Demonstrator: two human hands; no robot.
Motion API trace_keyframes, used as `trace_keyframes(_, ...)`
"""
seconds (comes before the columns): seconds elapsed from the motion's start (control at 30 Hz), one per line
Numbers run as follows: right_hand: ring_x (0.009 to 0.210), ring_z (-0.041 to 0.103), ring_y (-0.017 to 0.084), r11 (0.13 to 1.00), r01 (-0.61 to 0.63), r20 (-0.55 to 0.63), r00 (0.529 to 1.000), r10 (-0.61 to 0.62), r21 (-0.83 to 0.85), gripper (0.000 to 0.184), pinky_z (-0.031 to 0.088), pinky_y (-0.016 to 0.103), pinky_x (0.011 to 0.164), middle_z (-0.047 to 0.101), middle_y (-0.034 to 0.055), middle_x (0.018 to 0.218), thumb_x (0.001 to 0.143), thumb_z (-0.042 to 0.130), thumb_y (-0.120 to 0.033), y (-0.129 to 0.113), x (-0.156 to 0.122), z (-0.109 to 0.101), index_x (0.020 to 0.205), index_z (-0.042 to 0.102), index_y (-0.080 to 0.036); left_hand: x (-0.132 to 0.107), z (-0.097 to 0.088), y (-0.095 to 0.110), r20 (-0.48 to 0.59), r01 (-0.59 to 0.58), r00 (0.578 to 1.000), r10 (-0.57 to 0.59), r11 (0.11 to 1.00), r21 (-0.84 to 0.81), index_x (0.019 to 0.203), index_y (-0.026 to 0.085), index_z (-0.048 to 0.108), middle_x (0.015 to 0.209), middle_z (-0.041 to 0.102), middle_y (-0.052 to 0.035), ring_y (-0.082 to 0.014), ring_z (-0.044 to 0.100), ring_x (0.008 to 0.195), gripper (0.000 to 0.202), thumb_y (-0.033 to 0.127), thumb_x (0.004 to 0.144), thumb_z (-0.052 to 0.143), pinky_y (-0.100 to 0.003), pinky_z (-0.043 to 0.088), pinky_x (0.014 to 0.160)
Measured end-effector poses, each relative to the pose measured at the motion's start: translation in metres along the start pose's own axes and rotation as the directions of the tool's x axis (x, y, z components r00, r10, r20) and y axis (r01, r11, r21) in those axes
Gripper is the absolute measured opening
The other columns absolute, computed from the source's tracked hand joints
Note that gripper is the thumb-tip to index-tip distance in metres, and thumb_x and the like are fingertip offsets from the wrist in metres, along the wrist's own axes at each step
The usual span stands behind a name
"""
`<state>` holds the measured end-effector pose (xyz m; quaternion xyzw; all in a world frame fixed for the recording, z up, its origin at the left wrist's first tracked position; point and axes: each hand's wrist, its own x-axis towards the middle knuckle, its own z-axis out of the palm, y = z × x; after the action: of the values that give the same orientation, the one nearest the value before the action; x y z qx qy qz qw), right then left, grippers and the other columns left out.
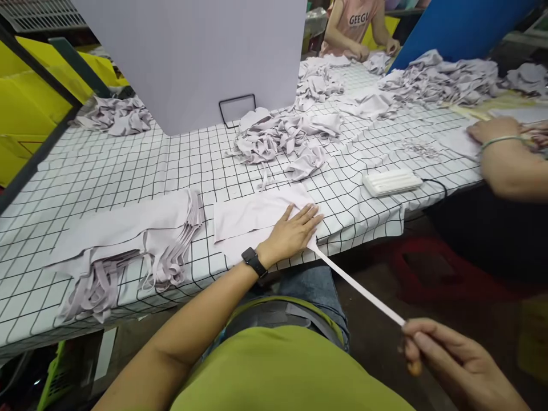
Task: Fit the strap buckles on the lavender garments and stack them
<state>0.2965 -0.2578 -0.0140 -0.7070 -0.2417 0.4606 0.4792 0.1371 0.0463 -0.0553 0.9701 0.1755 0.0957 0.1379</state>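
Observation:
My left hand (295, 231), with a black watch at the wrist, lies flat with fingers spread on a pale lilac fabric piece (252, 214) at the table's front edge. From that piece a narrow fabric strap (359, 288) runs taut down to the right, past the edge. Its far end is pinched between the thumb and fingers of my right hand (440, 348), which is off the table at the lower right. Left of the fabric piece rests a stack of similar fabric pieces (128, 222), their straps bunched along the near side.
A checked cloth (180, 157) covers the table. Beyond my hands are a fabric pile (278, 134), a grey upright panel (201, 57) and a white corded device (391, 182). At right, a co-worker's arm (509, 148) reaches over the table; another person (355, 28) works at the back.

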Motion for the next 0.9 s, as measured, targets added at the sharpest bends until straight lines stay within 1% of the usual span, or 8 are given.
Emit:
trace_keyframes(0.07, 0.075, 0.079, 0.030, 0.981, 0.053, -0.038, 0.998, -0.047, 0.185, 0.028, 0.066, 0.040, 0.074, 0.082, 0.0101, 0.082, 0.080, 0.080, -0.053, -0.012, 0.009, 0.008, 0.094, 0.084, -0.029, 0.000, -0.001, 0.003, -0.013, 0.004, 1.000, -0.004, 0.999, -0.044, 0.150, 0.019, 0.046, 0.164, 0.038, -0.0126, -0.0242, 0.028, 0.156, 0.045, 0.027, 0.107, 0.034, -0.056, 0.015, 0.128)
trace_keyframes(0.17, 0.102, 0.077, 0.036, 0.946, 0.082, 0.038, 0.994, -0.099, 0.315, 0.039, 0.059, 0.051, 0.096, 0.081, 0.0129, 0.107, 0.075, 0.085, -0.050, -0.032, 0.032, 0.028, 0.110, 0.083, -0.031, -0.007, -0.009, 0.014, -0.127, -0.015, 0.992, -0.012, 0.979, -0.205, 0.141, 0.015, 0.055, 0.158, 0.046, -0.0154, -0.0274, 0.030, 0.155, 0.041, 0.017, 0.102, 0.041, -0.058, 0.016, 0.128)
trace_keyframes(0.27, 0.113, 0.073, 0.035, 0.970, 0.084, 0.130, 0.985, -0.116, 0.229, 0.041, 0.053, 0.053, 0.105, 0.079, 0.0136, 0.116, 0.080, 0.084, -0.046, -0.045, 0.058, 0.051, 0.118, 0.080, -0.029, -0.023, -0.025, 0.031, -0.297, -0.087, 0.953, -0.062, 0.882, -0.463, 0.120, 0.017, 0.065, 0.134, 0.066, -0.0137, -0.0252, 0.052, 0.139, 0.031, 0.012, 0.097, 0.045, -0.047, 0.039, 0.119)
trace_keyframes(0.37, 0.107, 0.075, 0.035, 0.984, 0.107, 0.134, 0.983, -0.127, 0.145, 0.044, 0.053, 0.055, 0.105, 0.081, 0.0155, 0.106, 0.082, 0.082, -0.052, -0.053, 0.078, 0.072, 0.113, 0.082, -0.022, -0.042, -0.042, 0.044, -0.350, -0.132, 0.928, -0.123, 0.772, -0.622, 0.110, 0.020, 0.068, 0.111, 0.071, -0.0105, -0.0226, 0.064, 0.112, 0.026, 0.011, 0.095, 0.048, -0.038, 0.053, 0.098)
trace_keyframes(0.53, 0.080, 0.079, 0.030, 0.987, 0.160, 0.240, 0.957, -0.164, 0.034, 0.046, 0.063, 0.048, 0.088, 0.082, 0.0114, 0.088, 0.082, 0.077, -0.060, -0.069, 0.091, 0.101, 0.099, 0.084, -0.018, -0.059, -0.056, 0.053, -0.262, -0.034, 0.936, -0.236, 0.680, -0.732, 0.106, 0.017, 0.071, 0.104, 0.074, -0.0092, -0.0226, 0.066, 0.101, 0.016, 0.020, 0.092, 0.064, -0.038, 0.052, 0.092)
trace_keyframes(0.63, 0.073, 0.076, 0.025, 0.972, 0.226, 0.285, 0.938, -0.198, -0.067, 0.041, 0.064, 0.039, 0.079, 0.080, 0.0079, 0.083, 0.088, 0.071, -0.058, -0.075, 0.092, 0.111, 0.093, 0.083, -0.020, -0.057, -0.055, 0.052, -0.127, 0.100, 0.906, -0.403, 0.496, -0.863, 0.091, 0.017, 0.074, 0.093, 0.074, -0.0064, -0.0189, 0.068, 0.089, 0.008, 0.023, 0.090, 0.068, -0.032, 0.053, 0.084)
trace_keyframes(0.73, 0.064, 0.069, 0.021, 0.923, 0.334, 0.286, 0.919, -0.273, -0.191, 0.039, 0.060, 0.030, 0.067, 0.071, 0.0049, 0.068, 0.092, 0.065, -0.054, -0.074, 0.093, 0.116, 0.078, 0.079, -0.020, -0.053, -0.053, 0.047, -0.006, 0.152, 0.874, -0.486, 0.284, -0.947, 0.097, 0.017, 0.073, 0.087, 0.073, -0.0045, -0.0166, 0.067, 0.083, 0.012, 0.017, 0.085, 0.071, -0.029, 0.053, 0.079)
trace_keyframes(0.9, 0.071, 0.067, 0.019, 0.869, 0.404, 0.243, 0.908, -0.342, -0.287, 0.040, 0.055, 0.027, 0.061, 0.070, 0.0101, 0.098, 0.090, 0.065, -0.051, -0.071, 0.096, 0.121, 0.065, 0.074, -0.021, -0.050, -0.051, 0.040, 0.047, 0.150, 0.857, -0.513, 0.163, -0.975, 0.084, 0.015, 0.070, 0.078, 0.067, -0.0021, -0.0132, 0.062, 0.076, 0.008, 0.016, 0.079, 0.075, -0.025, 0.050, 0.074)
